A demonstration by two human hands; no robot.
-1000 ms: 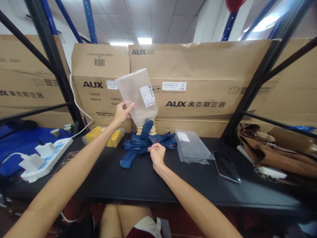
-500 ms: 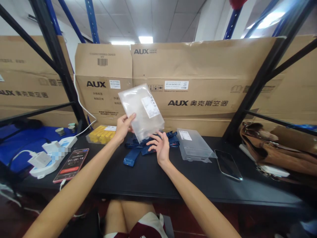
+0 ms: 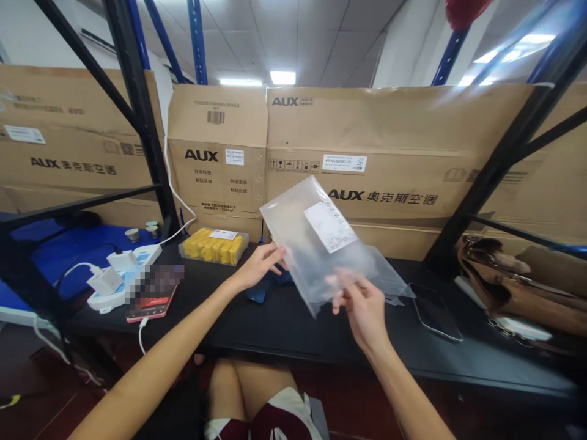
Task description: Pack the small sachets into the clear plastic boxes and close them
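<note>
A flat, folded clear plastic box [image 3: 293, 226] with a white label is raised above the black table, tilted. At its left edge, my left hand [image 3: 261, 266] grips it between thumb and fingers. My right hand [image 3: 364, 302] pinches the lower right part, some fingertips blurred and seen through the plastic. Under and behind it lie dark blue packets [image 3: 257, 292], mostly hidden now. Beyond my right hand rest more folded clear plastic boxes [image 3: 392, 278], partly covered by the held one.
Left of the packets stands a clear box of yellow pieces [image 3: 213, 246]. A power strip [image 3: 144, 260] and a charging phone [image 3: 156, 305] lie farther left. To the right are a dark phone [image 3: 435, 313] and a brown bag [image 3: 518, 281]. Cardboard [image 3: 389, 134] stands behind.
The folded box has moved right and lower, now covering much of the blue packets. My right hand has gone from open fingers at its bottom edge to pinching it. The view has turned slightly left.
</note>
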